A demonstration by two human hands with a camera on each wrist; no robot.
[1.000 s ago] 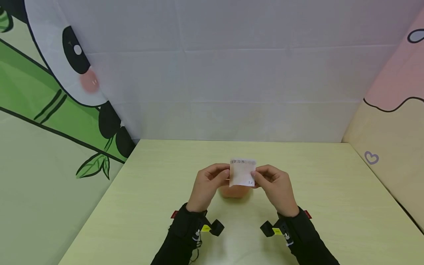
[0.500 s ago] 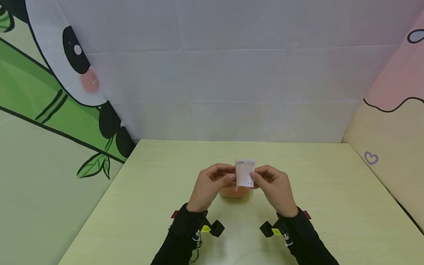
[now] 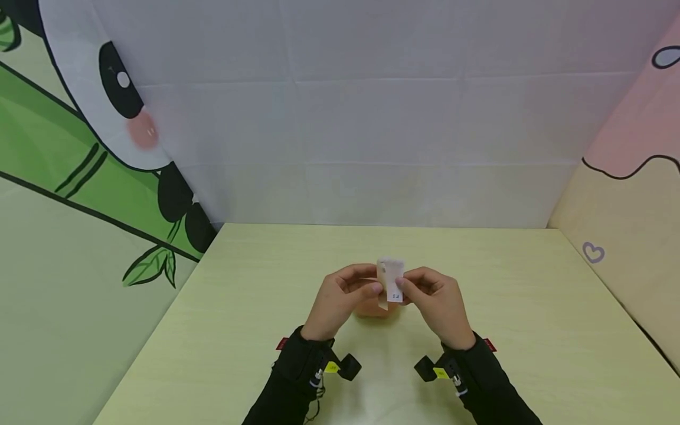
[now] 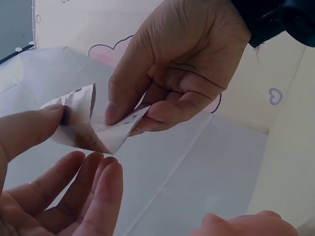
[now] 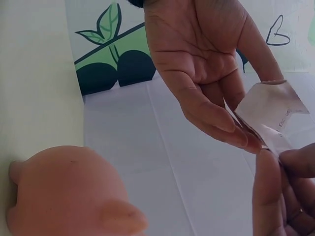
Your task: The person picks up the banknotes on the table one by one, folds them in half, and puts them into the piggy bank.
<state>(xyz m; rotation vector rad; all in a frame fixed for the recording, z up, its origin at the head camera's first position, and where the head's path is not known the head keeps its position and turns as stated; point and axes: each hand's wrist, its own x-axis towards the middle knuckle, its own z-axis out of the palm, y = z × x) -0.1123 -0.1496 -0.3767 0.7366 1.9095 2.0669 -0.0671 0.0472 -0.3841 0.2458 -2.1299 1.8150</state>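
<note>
Two hands meet above the pale yellow-green wooden table (image 3: 531, 330), both raised off its surface with wrists bent inward and dark sleeves behind. The left hand (image 3: 340, 298) pinches the small folded white paper slip with printed marks (image 3: 390, 282) between thumb and fingers; its other fingers are loosely curled. The right hand (image 3: 438, 301) pinches the slip's other side with thumb and forefinger. The slip stands roughly upright, creased down its middle. A rounded pink pig-shaped figure (image 5: 69, 191) sits on the table just below the slip. Bare tabletop spreads widely left, right and beyond the pig, up to the white backdrop (image 3: 372, 118).
</note>
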